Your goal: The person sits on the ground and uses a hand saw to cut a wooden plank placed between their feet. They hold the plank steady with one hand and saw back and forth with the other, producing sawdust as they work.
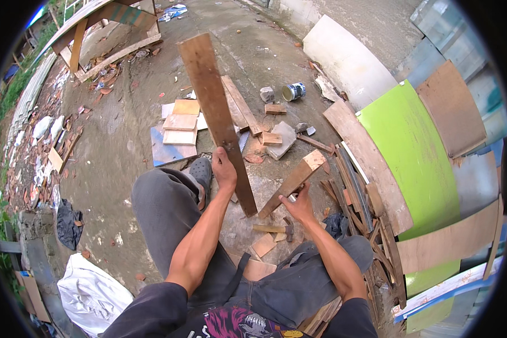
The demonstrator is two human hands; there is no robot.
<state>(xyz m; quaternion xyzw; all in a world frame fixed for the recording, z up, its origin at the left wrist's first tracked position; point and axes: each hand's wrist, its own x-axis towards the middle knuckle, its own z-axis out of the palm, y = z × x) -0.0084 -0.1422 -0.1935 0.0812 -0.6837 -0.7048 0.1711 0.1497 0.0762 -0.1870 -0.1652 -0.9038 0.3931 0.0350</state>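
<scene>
A long brown wooden plank point(211, 90) stands tilted in front of me, with my left hand point(223, 169) closed round its edge near the lower end. My right hand point(299, 204) grips a shorter block of wood point(293, 183), its pale sawn end pointing up and to the right. The lower ends of the two pieces come close together between my knees; whether they touch I cannot tell. Below them a hammer point(273, 228) with a wooden handle lies on the ground. Small wood offcuts point(263, 245) lie beside the hammer. Part of a saw blade point(243, 141) shows behind the plank.
Flat boards point(180, 129) are stacked at left of the plank. Beyond lie a paint can point(294, 92), stones and wood blocks. Scrap strips point(355, 186) and a green panel point(411, 152) line the right side. A white cloth point(93, 296) lies at lower left; a wooden frame point(112, 39) stands far left.
</scene>
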